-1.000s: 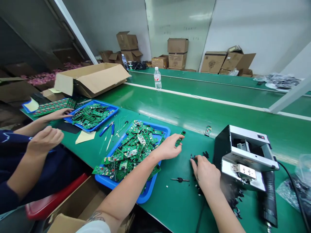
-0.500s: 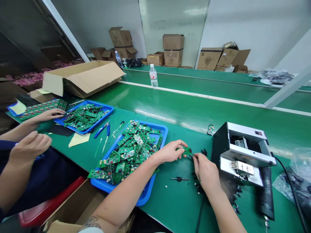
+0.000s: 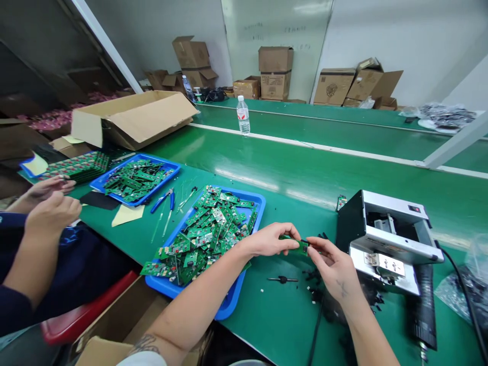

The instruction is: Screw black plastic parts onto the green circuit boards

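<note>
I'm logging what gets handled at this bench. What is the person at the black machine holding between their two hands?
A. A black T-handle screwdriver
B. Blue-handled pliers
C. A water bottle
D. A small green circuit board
D. The small green circuit board is gripped in the air between the left hand and the right hand, just above the green bench.

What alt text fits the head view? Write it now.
The left hand and right hand hold a small green circuit board over a green workbench, beside a blue tray heaped with circuit boards. A silver-and-black machine stands to the right.
</note>
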Tool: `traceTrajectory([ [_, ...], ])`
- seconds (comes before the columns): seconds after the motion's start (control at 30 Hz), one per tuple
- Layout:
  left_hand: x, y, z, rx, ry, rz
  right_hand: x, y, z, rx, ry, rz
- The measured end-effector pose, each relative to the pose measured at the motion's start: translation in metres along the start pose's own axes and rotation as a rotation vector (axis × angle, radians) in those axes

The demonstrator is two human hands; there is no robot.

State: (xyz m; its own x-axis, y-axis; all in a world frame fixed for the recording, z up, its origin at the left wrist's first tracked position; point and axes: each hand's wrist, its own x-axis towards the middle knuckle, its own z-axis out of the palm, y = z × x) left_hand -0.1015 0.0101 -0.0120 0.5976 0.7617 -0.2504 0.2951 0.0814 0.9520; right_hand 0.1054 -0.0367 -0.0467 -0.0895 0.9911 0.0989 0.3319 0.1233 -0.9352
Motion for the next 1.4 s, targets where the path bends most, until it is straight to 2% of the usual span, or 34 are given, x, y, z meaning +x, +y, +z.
traceTrajectory([
  [0.23, -0.002, 0.002, -0.001, 0.001, -0.074, 0.074, 0.001, -0.015, -0.012, 0.134, -0.083, 0.109],
  [0.4, -0.004, 0.005, -0.001, -0.026, -0.113, 0.065, 0.0, -0.023, -0.017, 0.155, -0.122, 0.147],
  [0.57, -0.004, 0.005, -0.001, -0.012, -0.079, 0.096, 0.001, -0.022, -0.016, 0.158, -0.112, 0.154],
  [0.77, -0.003, 0.004, 0.0, 0.023, -0.041, 0.086, 0.0, -0.015, -0.013, 0.161, -0.092, 0.152],
  [1.0, -0.004, 0.004, 0.004, 0.009, -0.001, 0.076, 0.0, -0.018, -0.014, 0.153, -0.106, 0.144],
  [1.2, -0.001, 0.003, 0.009, -0.018, 0.082, 0.044, -0.005, -0.018, -0.015, 0.084, -0.107, 0.138],
  [1.3, 0.001, 0.003, 0.014, -0.091, 0.091, -0.003, -0.017, -0.032, -0.033, -0.062, 0.036, 0.05],
  [1.4, 0.005, 0.008, 0.024, -0.149, 0.061, -0.046, -0.03, -0.043, -0.072, -0.172, 0.37, 0.048],
])
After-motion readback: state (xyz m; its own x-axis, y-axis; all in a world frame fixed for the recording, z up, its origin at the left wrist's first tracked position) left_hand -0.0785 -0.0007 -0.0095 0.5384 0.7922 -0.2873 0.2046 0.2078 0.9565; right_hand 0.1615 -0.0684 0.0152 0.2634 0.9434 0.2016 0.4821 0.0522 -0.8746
